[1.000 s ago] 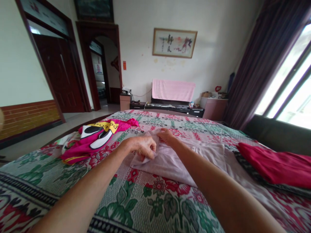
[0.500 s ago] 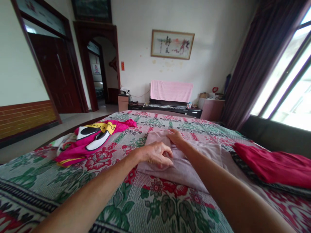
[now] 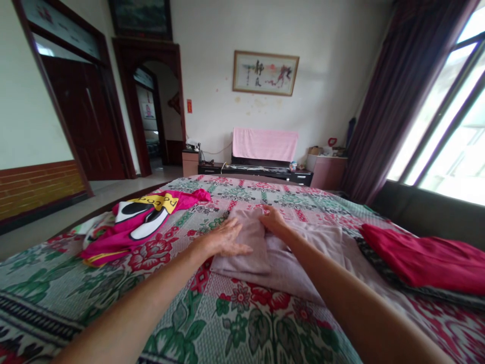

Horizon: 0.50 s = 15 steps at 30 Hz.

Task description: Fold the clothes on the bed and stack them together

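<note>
A pale lilac garment (image 3: 303, 253) lies spread on the floral bedspread (image 3: 235, 323), with one part folded over at its left side. My left hand (image 3: 223, 240) rests flat on that folded part, fingers stretched out. On the far edge of the fold, my right hand (image 3: 273, 220) also lies flat, fingers extended. Neither hand grips the cloth.
A bright pink garment with yellow and white print (image 3: 144, 217) lies crumpled at the left of the bed. A red cloth (image 3: 420, 260) lies at the right. Beyond the bed stand a low cabinet with a pink towel (image 3: 264, 144), a doorway and dark curtains.
Both hands pinched the lilac cloth and carried its left part over. Now the fold lies down and both hands have opened flat on it.
</note>
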### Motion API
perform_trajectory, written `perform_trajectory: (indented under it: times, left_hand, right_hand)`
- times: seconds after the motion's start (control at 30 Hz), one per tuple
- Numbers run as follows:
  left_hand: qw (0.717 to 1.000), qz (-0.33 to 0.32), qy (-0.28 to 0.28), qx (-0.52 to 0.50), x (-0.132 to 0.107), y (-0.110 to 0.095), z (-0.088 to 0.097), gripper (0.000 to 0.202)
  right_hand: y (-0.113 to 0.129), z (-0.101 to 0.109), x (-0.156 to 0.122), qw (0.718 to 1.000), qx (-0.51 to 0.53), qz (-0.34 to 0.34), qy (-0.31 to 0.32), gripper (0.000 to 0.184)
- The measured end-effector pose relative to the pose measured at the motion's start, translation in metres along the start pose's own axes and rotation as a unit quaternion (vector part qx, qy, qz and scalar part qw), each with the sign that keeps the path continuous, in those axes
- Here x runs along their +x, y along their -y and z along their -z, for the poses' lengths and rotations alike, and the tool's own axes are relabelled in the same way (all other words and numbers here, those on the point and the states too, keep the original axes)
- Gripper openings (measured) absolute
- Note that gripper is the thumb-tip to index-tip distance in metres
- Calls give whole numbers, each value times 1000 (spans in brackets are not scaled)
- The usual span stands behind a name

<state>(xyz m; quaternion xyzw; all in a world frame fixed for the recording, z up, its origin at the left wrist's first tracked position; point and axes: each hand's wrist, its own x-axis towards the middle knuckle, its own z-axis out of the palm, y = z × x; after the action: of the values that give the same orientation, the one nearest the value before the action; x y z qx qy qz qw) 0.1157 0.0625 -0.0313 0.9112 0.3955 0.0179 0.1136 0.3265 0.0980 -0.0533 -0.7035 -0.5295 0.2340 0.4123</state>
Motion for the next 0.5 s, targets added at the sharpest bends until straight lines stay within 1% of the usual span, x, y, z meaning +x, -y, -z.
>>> perform_trajectory:
  times: [0.03, 0.1, 0.2, 0.27, 0.33, 0.37, 0.43, 0.5]
  left_hand:
    - [1000, 4, 23, 1, -1, -1, -2, 97]
    - [999, 5, 49, 1, -1, -1, -5, 102]
    - [999, -4, 51, 8, 0, 1, -8, 108]
    - [999, -5, 52, 13, 1, 3, -9, 112]
    - [999, -2, 53, 11, 1, 4, -10, 116]
    - [998, 0, 54, 9, 1, 5, -10, 116]
    - [998, 5, 63, 7, 2, 5, -10, 116]
    - [997, 7, 71, 8, 1, 5, -10, 116]
  right_hand:
    - [0, 1, -1, 1000, -25, -1, -5, 56]
    - [2, 2, -5, 994, -103, 16, -30, 53]
    - [14, 0, -10, 968, -221, 100, -64, 51]
    - [22, -5, -12, 951, -256, 165, -49, 45]
    - [25, -12, -11, 936, -273, 222, -4, 36]
    - [25, -15, -10, 929, -282, 239, 17, 33]
    - [21, -19, -9, 923, -301, 238, 34, 29]
    - [16, -21, -8, 928, -315, 198, 31, 27]
